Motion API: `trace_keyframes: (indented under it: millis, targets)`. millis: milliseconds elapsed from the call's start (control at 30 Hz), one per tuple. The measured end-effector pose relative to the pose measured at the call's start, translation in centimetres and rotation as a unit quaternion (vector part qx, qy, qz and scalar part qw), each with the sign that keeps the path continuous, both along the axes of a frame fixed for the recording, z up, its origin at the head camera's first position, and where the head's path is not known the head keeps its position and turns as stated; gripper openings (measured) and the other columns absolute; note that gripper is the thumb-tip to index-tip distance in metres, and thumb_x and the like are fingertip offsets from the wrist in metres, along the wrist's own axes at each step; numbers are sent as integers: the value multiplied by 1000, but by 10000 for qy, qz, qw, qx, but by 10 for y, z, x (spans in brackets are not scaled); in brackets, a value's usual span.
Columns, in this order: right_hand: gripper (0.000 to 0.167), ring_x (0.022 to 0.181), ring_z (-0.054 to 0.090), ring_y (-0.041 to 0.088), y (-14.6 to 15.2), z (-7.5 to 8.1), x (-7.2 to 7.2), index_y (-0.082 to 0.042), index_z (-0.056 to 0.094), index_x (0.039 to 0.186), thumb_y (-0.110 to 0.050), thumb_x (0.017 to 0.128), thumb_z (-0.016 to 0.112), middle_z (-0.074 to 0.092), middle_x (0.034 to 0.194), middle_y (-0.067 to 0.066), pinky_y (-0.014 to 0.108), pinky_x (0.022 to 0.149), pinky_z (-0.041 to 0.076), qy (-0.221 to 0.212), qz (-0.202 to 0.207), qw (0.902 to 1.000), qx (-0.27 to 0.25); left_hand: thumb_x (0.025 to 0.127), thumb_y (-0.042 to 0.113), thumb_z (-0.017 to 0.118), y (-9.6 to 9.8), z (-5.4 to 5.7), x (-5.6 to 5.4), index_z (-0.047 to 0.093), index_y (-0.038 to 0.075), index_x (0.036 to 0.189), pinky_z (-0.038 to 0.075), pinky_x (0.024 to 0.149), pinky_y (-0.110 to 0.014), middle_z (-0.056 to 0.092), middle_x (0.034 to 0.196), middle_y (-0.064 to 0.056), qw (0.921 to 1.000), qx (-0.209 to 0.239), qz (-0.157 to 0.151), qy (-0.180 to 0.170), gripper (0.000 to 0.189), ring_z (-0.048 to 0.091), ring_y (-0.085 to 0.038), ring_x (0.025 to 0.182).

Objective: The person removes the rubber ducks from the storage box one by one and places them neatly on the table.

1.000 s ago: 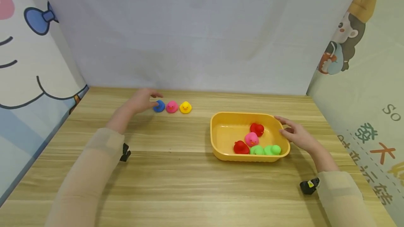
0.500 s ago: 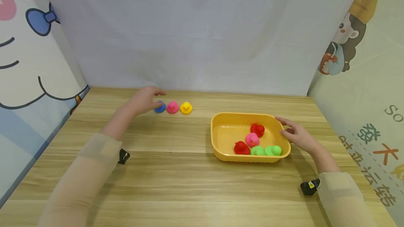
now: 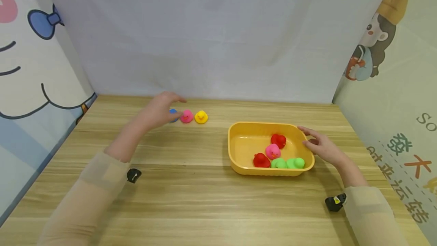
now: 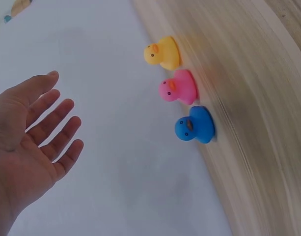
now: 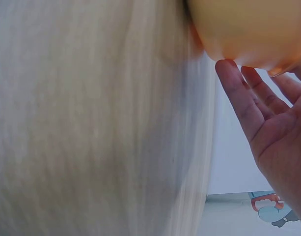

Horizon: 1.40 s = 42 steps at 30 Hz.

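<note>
My left hand [image 3: 159, 111] hovers with spread fingers over the left end of a row of toy ducks, holding nothing. In the head view it partly hides the blue duck [image 4: 202, 125]. Beside that sit a pink duck [image 3: 186, 116] and a yellow duck [image 3: 201, 117]; the left wrist view shows all three apart from the fingers. At the right, my right hand [image 3: 322, 147] rests its loosely extended fingers against the end of a yellow tub [image 3: 235, 164]. Inside the tub lie a pink duck [image 3: 273, 151], two red ducks [image 3: 261, 160] and two green ducks [image 3: 295, 163].
The wooden table [image 3: 191, 200] ends at a pale grey cloth [image 3: 211, 41] behind the duck row. Printed cartoon panels stand at both sides. A small black device [image 3: 134, 175] sits at the left wrist, another black device [image 3: 335, 202] at the right.
My left hand has drifted to the right over the blue duck, toward the pink one, with its fingers staying spread. The right hand, the tub and the ducks stay put.
</note>
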State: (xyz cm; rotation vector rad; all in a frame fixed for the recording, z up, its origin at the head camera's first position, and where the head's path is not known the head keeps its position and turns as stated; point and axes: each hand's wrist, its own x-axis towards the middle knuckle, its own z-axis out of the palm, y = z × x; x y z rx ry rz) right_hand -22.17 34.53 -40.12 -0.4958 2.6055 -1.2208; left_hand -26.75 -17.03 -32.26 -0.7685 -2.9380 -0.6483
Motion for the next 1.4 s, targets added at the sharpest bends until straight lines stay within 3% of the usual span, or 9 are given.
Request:
trace_keyframes:
  millis: [300,467,800,1267,1400]
  targets:
    - [54,99,61,18,0,0,0,-6,28,148,-15,99,48,31,144,30,24,73,54,-29,-23,9999,102,85,22,71,19,8,18,59,6,124,36,106,-48,58,127,-13,9986,266,-367,261,44,48,-33,123]
    - [54,99,61,17,0,0,0,-7,28,148,-16,99,48,31,144,31,24,73,54,-51,-35,9999,100,83,18,72,33,10,25,61,7,123,37,105,-49,59,126,-13,9968,269,-570,499,42,48,-34,122]
    - [54,99,61,18,0,1,0,-7,27,148,-16,99,48,30,145,30,25,72,55,-72,-57,9999,91,81,17,74,60,7,39,64,6,117,43,100,-43,64,118,-9,9852,568,-1054,1227,39,55,-29,114]
    - [53,98,61,16,0,2,1,-6,28,148,-15,99,48,32,143,31,25,71,55,-44,-100,9999,66,83,18,73,93,0,51,60,9,122,42,102,-40,62,122,-5,9778,919,-1510,1124,43,52,-24,117]
    - [53,102,60,28,0,1,0,-6,28,148,-16,99,48,32,144,31,25,72,55,-20,-105,9998,171,83,20,73,101,-1,54,60,9,124,40,103,-39,61,124,-5,9776,1021,-1572,956,44,51,-23,118]
